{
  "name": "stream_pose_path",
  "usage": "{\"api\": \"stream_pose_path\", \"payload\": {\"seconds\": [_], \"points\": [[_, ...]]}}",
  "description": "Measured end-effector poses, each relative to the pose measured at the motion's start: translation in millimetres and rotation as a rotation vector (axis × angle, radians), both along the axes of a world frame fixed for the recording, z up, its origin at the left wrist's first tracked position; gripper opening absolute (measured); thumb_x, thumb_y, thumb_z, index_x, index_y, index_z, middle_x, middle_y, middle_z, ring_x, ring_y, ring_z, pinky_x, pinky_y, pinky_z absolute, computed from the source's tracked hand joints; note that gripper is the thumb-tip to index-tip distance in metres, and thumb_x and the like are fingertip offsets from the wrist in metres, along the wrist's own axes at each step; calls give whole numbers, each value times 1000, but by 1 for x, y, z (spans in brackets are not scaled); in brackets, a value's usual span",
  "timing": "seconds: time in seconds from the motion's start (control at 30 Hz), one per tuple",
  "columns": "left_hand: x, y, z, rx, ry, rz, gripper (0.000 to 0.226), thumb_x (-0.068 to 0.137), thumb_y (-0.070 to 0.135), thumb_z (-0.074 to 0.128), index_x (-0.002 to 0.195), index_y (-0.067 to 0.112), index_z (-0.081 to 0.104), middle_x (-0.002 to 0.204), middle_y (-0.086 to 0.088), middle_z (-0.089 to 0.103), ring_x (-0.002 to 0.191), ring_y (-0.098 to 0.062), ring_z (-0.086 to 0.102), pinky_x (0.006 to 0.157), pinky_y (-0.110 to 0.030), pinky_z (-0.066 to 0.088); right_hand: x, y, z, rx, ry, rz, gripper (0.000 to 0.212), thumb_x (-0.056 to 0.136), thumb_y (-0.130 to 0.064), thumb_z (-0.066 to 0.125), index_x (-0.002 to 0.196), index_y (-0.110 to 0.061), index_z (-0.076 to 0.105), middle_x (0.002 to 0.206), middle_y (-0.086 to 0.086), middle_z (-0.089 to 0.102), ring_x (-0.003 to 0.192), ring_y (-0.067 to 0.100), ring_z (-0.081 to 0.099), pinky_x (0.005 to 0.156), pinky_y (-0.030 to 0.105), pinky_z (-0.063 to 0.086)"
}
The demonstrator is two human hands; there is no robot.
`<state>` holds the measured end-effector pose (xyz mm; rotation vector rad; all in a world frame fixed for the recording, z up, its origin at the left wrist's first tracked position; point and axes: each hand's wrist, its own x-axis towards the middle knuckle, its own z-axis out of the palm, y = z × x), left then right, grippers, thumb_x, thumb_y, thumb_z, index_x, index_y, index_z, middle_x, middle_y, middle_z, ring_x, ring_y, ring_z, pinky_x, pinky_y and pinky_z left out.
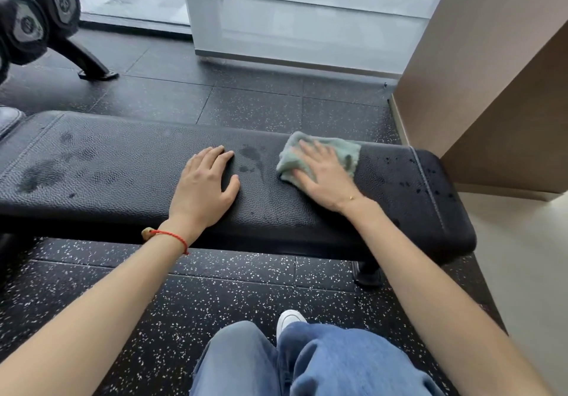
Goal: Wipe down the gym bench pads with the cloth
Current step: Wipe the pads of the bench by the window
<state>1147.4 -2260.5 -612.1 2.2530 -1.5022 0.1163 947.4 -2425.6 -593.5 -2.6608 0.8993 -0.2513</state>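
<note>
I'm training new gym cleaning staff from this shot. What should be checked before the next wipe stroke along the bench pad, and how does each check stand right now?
1. Cloth flat under the right hand: ok, fingers spread on top of it.
2. Left hand bracing on the bench pad: ok, palm down, holding nothing.
3. Droplets at the right end cleared: not ok, they sit beyond the cloth.
4. Wet smear between the hands cleared: not ok.
5. Dark patches on the left part cleared: not ok.
6. Second pad at the far left wiped: cannot tell, only its edge shows.
</note>
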Motion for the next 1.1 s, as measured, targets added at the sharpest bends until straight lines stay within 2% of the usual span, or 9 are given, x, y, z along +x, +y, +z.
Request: {"api": "stream_pose_path", "payload": {"seconds": [0.13, 0.23, 0.4, 0.5, 0.63, 0.73, 0.83, 0.97, 1.1], "points": [[-1, 0, -1, 12, -6, -5, 63, 91, 47, 32, 142, 13, 46, 149, -9, 43, 142, -27, 32, 120, -43, 20, -64, 64, -1, -16, -98, 213, 56, 100, -49, 35, 153, -36, 21, 162, -12, 11, 150, 8, -3, 121, 31, -9], [0, 1, -1, 15, -9, -6, 65, 90, 48, 31, 142, 12, 46, 149, -10, 43, 141, -28, 32, 120, -44, 20, -88, 41, 0, -23, -88, 107, 59, 95, -55, 33, 151, -37, 24, 161, -10, 18, 150, 8, 4, 122, 31, -4], [-1, -1, -1, 4, 0, -4, 63, 89, 46, 34, 139, 11, 49, 147, -10, 45, 139, -28, 35, 119, -44, 22, -13, -27, 6, -81, 52, -136, 64, 98, -55, 36, 154, -28, 22, 163, -2, 15, 150, 20, 6, 122, 41, -1], [0, 0, 1, 2, 2, -1, 61, 89, 46, 36, 138, 11, 50, 146, -10, 46, 139, -28, 36, 119, -44, 22, 19, 6, 4, -19, 23, 6, 59, 101, -49, 38, 154, -27, 23, 163, -3, 14, 151, 18, 3, 122, 39, -6], [0, 1, -1, 8, 8, -11, 61, 91, 45, 37, 141, 12, 48, 149, -9, 44, 141, -27, 33, 120, -41, 19, -49, 67, 1, -56, -66, 253, 56, 101, -47, 36, 153, -34, 21, 162, -11, 12, 151, 9, 1, 123, 35, -4], [0, 2, -1, 7, 15, -5, 60, 91, 44, 37, 141, 13, 47, 149, -8, 43, 141, -26, 33, 120, -42, 19, -90, 53, 1, -47, -72, 137, 59, 97, -57, 33, 151, -36, 22, 161, -10, 17, 150, 10, 5, 123, 36, 0], [0, 0, 1, 3, 20, -8, 59, 91, 44, 38, 140, 13, 48, 148, -9, 44, 140, -27, 34, 120, -43, 21, -51, 27, 2, -53, -26, -10, 65, 94, -62, 31, 152, -33, 28, 162, -6, 18, 151, 15, 5, 123, 38, -2], [2, 1, 1, -4, 35, -14, 60, 90, 46, 39, 139, 14, 50, 147, -8, 46, 139, -26, 36, 118, -43, 24, 14, 60, -2, -98, -5, 113, 63, 96, -57, 33, 152, -29, 28, 162, -3, 19, 151, 19, 6, 121, 35, -8], [4, 2, 0, -17, 41, -24, 60, 90, 48, 39, 140, 15, 49, 147, -6, 46, 139, -25, 36, 118, -42, 25, -43, 82, -2, -121, -62, 201, 61, 98, -57, 30, 152, -31, 28, 161, -8, 21, 150, 12, 9, 122, 32, -2]]}}
